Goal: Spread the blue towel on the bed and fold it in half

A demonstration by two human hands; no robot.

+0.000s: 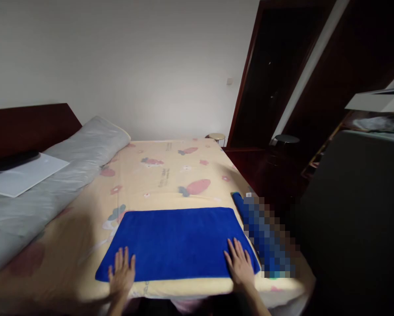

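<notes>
Along the near edge of the bed (170, 175), a blue towel (177, 241) lies flat, its long axis running left to right across the person. Both hands rest palm-down with fingers spread, each grip released: the left hand (122, 273) on the near left corner, the right hand (240, 263) on the near right corner, equally close. Underneath is a cream sheet with carrot prints (190, 186); a grey pillow (84, 149) lies left, and a dark wardrobe (276, 79) stands behind on the right.
</notes>
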